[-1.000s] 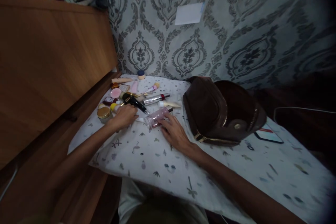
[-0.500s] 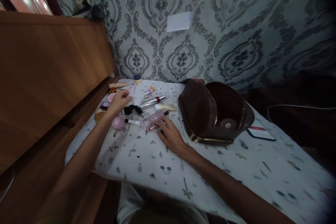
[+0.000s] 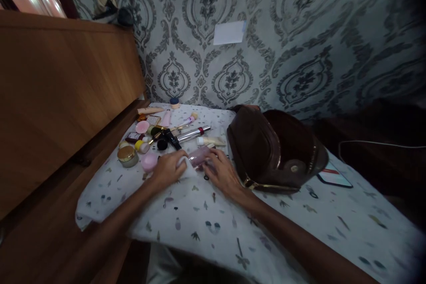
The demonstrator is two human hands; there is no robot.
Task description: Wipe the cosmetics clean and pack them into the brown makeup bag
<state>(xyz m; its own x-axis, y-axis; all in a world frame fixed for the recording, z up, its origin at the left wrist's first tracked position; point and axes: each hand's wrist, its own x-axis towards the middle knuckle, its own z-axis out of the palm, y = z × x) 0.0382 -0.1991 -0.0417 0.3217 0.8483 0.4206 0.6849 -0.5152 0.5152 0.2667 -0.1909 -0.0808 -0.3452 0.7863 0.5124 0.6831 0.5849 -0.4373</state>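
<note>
My left hand (image 3: 169, 169) is closed on a white wipe (image 3: 189, 170), close to one end of a clear pinkish bottle (image 3: 199, 155). The fingers of my right hand (image 3: 223, 174) are wrapped round the other end of that bottle, which lies on its side on the patterned white cloth (image 3: 195, 239). To the left of my left hand sits a round pink container (image 3: 149, 162). Behind it a gold-lidded jar (image 3: 127, 156) stands upright. A cream tube (image 3: 210, 141) and a silver tube with a red band (image 3: 193, 133) lie just beyond the bottle.
A brown bag (image 3: 254, 151) stands unzipped to the right, with a phone (image 3: 334, 175) lying beside it. Several small cosmetics, including a black tube (image 3: 171, 139) and a pink round compact (image 3: 142, 127), are spread at the left. A wooden cabinet (image 3: 69, 97) borders the left side.
My left hand has come toward me and to the right with the white wipe, from above the cosmetics to the bottle. My right hand has stayed at the bottle.
</note>
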